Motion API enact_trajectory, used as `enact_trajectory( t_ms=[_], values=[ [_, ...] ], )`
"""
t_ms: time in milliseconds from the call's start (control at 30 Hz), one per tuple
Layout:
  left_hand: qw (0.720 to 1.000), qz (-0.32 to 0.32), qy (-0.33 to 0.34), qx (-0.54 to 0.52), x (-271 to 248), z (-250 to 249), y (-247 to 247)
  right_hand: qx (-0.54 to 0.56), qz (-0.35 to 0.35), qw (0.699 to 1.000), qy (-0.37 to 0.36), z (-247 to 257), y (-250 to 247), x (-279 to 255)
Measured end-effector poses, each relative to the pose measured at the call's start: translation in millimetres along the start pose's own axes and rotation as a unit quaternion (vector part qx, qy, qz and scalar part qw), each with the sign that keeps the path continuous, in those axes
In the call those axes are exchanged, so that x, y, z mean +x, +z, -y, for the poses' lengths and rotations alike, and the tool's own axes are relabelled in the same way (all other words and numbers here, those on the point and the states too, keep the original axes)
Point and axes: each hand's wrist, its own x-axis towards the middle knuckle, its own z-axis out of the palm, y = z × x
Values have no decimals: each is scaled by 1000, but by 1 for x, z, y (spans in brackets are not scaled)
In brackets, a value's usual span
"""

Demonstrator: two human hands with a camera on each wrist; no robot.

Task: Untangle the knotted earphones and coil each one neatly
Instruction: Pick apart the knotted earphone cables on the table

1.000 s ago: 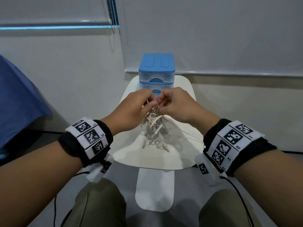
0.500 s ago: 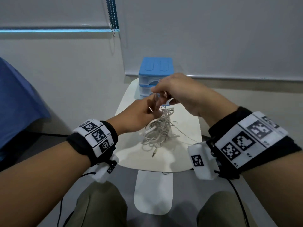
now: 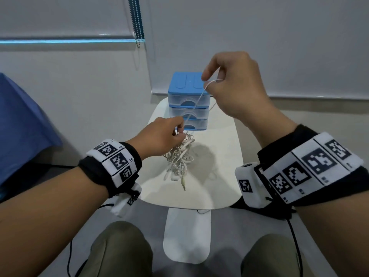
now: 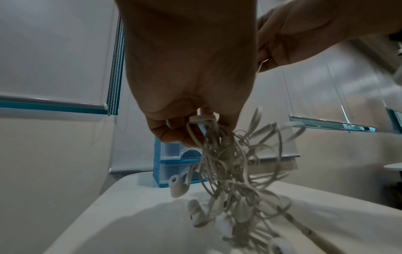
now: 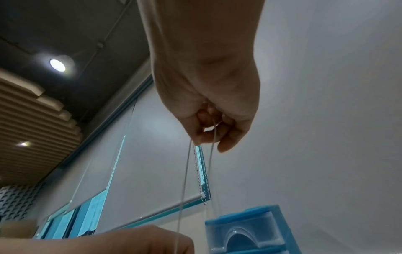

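A tangled bundle of white earphones (image 3: pixel 178 156) hangs above the small white table (image 3: pixel 221 176), its jack plug (image 3: pixel 183 185) dangling lowest. My left hand (image 3: pixel 159 136) pinches the top of the bundle (image 4: pixel 226 154) with curled fingers; several earbuds (image 4: pixel 178 186) hang below it. My right hand (image 3: pixel 233 86) is raised above the blue drawer unit and pinches one thin cable strand (image 3: pixel 196 102) that runs taut down to the left hand. In the right wrist view the strand (image 5: pixel 185 180) drops from the pinching fingers (image 5: pixel 206 135) as two thin lines.
A blue and clear three-drawer unit (image 3: pixel 188 100) stands at the table's far edge, just behind the hands. A blue cloth (image 3: pixel 22 124) lies at the left. My knees (image 3: pixel 121 248) sit below the table's near edge. A bead chain (image 3: pixel 137 23) hangs by the blinds.
My right hand has risen up and away from the left, drawing one cable strand out of the bundle. The left hand has stayed low, lifting the tangle slightly off the table.
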Motion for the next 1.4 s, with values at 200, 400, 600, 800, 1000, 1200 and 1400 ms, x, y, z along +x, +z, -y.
enact_trajectory(
  t_ms=[200,400,600,800,1000,1200,1400],
  values=[
    [1000,0,8,13,0,-1,1,-23,-62,998,3,-9,6,-1],
    [1000,19,11,17,2,-6,8,-5,-61,998,-30,-15,15,-5],
    [999,22,-17,29,9,-15,8,49,-95,986,-127,-6,21,-12],
    [997,8,-34,70,9,-20,15,27,-93,958,-272,15,43,-23],
    [986,-9,-47,161,5,-20,9,-19,-108,946,-306,18,44,-25],
    [994,0,-83,68,-2,-7,0,-107,-57,967,-223,-7,21,-12],
    [993,63,-74,-62,-10,-4,-8,-201,192,960,40,-59,4,-15]
  ],
)
